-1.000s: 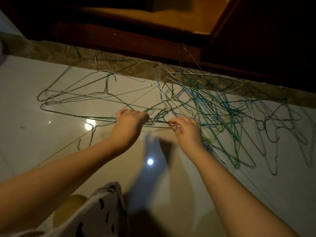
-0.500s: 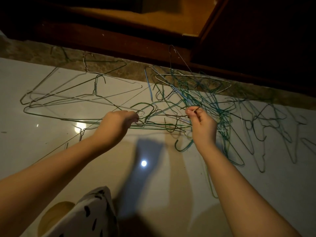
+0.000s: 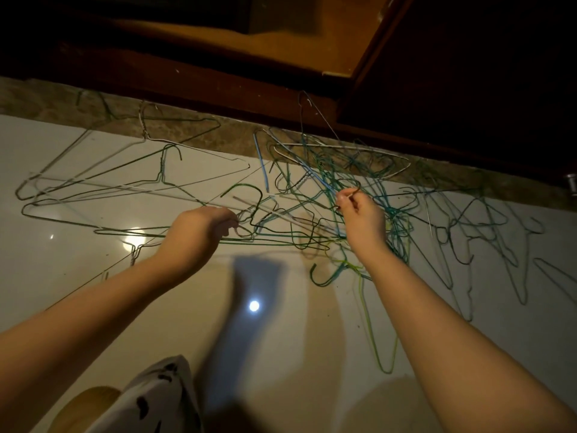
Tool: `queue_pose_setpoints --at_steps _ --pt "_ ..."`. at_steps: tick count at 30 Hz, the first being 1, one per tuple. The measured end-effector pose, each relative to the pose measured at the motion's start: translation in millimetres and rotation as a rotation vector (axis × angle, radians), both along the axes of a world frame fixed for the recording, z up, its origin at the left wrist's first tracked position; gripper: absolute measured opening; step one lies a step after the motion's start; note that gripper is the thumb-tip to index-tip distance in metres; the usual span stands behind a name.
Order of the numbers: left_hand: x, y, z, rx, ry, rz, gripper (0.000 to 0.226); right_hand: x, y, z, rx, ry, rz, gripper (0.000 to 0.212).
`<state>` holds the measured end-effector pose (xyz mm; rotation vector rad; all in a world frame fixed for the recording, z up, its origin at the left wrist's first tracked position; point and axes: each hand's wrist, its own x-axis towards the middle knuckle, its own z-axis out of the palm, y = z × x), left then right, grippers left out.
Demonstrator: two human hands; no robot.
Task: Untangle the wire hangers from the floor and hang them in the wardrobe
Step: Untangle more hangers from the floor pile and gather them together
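Head view: the hanger tangle [image 3: 327, 195] sprawls on the floor [image 3: 78, 276] along its far edge, below the wardrobe [image 3: 312, 42]. The right hand [image 3: 362, 214], pinched on a hook, is raised over the knot's middle. The left hand [image 3: 203, 229] is curled on wires at the knot's left side, and these run long leftward.

Looks like a bedroom or dressing area in someone's home, pretty dimly lit. There's a glossy white tiled floor [image 3: 281, 354] bouncing back a ceiling light, a mottled stone strip [image 3: 218, 135] along the far side, and behind it a dark wooden wardrobe [image 3: 452, 73], its door open, showing an orange-brown inside base. A heap of wire hangers [image 3: 312, 195] sprawled on the tiles fits that too.
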<state>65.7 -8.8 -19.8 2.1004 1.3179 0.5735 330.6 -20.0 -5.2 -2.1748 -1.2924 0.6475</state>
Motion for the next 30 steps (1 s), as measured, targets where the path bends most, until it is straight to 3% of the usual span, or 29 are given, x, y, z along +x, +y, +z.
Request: queue_pose_setpoints --at_steps 3,8,13,16,24,28,30 --pt "3 -1 -1 -0.034 -0.028 0.049 0.046 3 -3 -9 -0.101 -0.069 0.027 0.029" --pt "5 -1 1 -0.088 -0.058 0.119 0.033 12 -17 -24 -0.102 -0.199 -0.154 0.045" --pt "0 -3 -1 -0.107 -0.069 0.127 0.023 1 -38 -34 0.004 -0.26 -0.184 0.025" --pt "-1 -5 1 -0.114 -0.048 0.149 0.021 -17 -49 -45 -0.138 -0.05 -0.151 0.015" --pt "-1 -9 -1 -0.129 -0.01 0.16 0.011 -46 -26 -84 -0.33 0.497 -0.449 0.03" --pt "-1 -11 2 -0.116 -0.018 0.148 0.01 -49 -18 -79 -0.262 0.754 -0.691 0.013" --pt "-1 -13 4 -0.113 -0.04 0.138 0.011 -51 -18 -75 -0.161 0.984 -0.83 0.02"
